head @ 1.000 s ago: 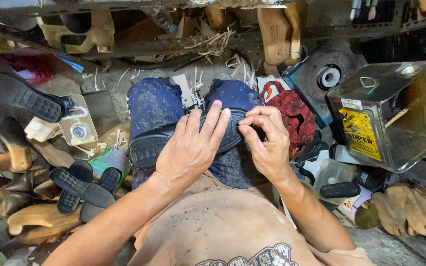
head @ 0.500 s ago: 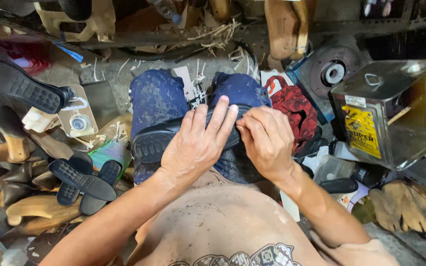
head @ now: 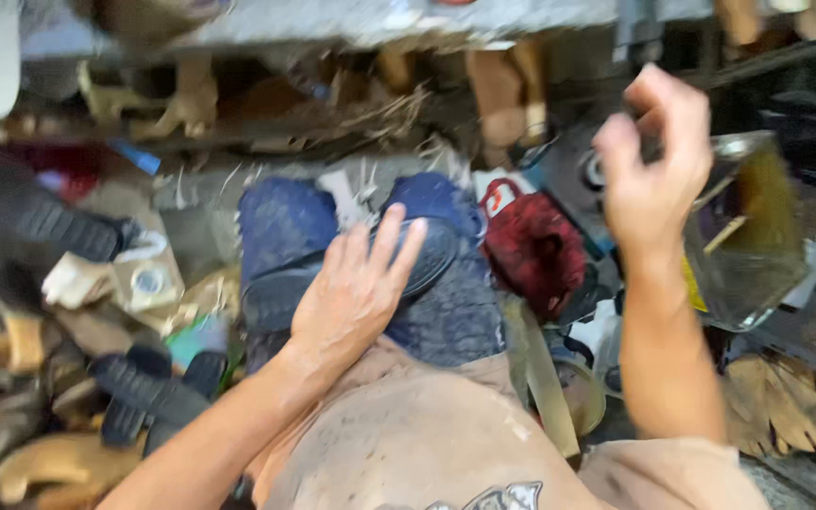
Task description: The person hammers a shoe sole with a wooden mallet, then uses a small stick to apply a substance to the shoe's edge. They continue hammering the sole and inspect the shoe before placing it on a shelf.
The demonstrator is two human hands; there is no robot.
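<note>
While left hand (head: 356,288) presses sole (head: 351,274), right hand (head: 654,156) raised

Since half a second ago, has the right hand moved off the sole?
Yes. The right hand has lifted off the dark sole and swung up and right, now in front of the metal can. The left hand stays on the sole.

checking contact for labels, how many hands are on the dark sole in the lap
1: the left hand lies flat on the dark sole across the knees. The right hand is raised in the air near the metal can, holding nothing.
</note>
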